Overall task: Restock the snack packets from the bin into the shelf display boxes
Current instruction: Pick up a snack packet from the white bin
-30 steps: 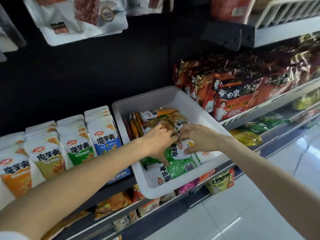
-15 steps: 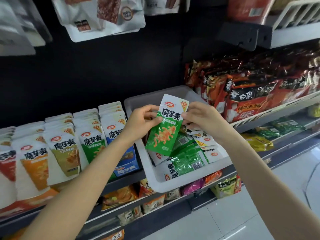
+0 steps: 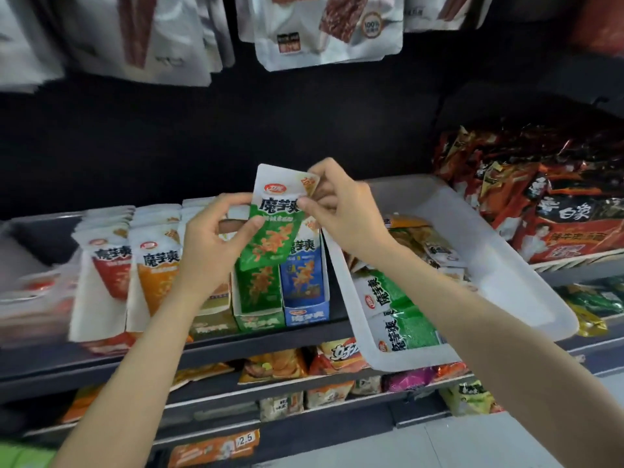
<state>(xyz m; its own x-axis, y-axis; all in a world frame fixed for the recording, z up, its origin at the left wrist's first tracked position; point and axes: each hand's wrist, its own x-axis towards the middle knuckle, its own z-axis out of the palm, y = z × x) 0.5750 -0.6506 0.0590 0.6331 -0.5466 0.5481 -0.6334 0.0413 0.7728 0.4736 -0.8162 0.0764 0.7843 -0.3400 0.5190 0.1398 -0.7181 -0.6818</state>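
A green-and-white snack packet (image 3: 273, 228) hangs upright between both hands, just above the green display box (image 3: 258, 298) on the shelf. My left hand (image 3: 211, 244) pinches its left edge with thumb and fingers. My right hand (image 3: 341, 211) pinches its upper right corner. The white bin (image 3: 499, 265) sits tilted on the shelf to the right, with more green packets (image 3: 401, 315) and orange ones lying inside. A blue display box (image 3: 305, 285) stands beside the green one.
Red and orange packet rows (image 3: 135, 265) fill the boxes to the left. Dark red noodle packs (image 3: 553, 204) stand right of the bin. White pouches (image 3: 324, 28) hang overhead. Lower shelves hold more snacks, with a price tag (image 3: 244, 440) below.
Both hands lifted a green packet out of the bin and carried it left, from over the bin to above the green display box. The view panned left as well.
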